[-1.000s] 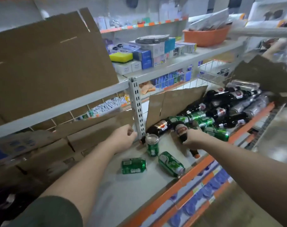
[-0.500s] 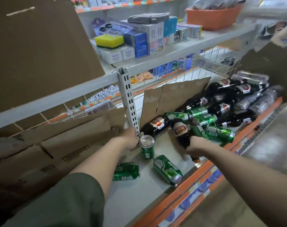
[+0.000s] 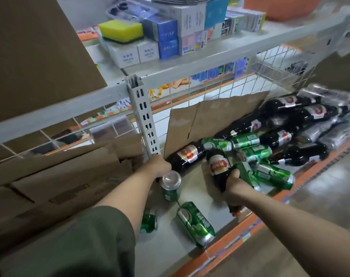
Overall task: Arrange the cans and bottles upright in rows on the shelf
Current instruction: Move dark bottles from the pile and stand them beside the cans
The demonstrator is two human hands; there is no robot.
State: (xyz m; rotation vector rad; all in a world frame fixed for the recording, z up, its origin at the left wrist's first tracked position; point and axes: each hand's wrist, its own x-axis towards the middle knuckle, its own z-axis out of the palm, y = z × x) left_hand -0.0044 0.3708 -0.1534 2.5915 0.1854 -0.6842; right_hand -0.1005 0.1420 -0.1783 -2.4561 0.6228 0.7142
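My right hand grips a dark bottle with a red and white label; it lies tilted, neck toward the shelf's front edge. My left hand sits curled at the foot of the post, touching the rim of an upright green can; its fingers are hidden. Two green cans lie on their sides on the grey shelf. More green cans and dark bottles lie piled to the right.
A slotted metal post rises beside my left hand. Cardboard sheets lean on the wire back grid, and flattened boxes fill the left bay. The shelf's orange front edge runs near the lying cans. Boxes stand on the upper shelf.
My right hand has slid lower on the dark bottle and drawn it toward the front. My left hand has closed in on the upright can. The camera has moved nearer.
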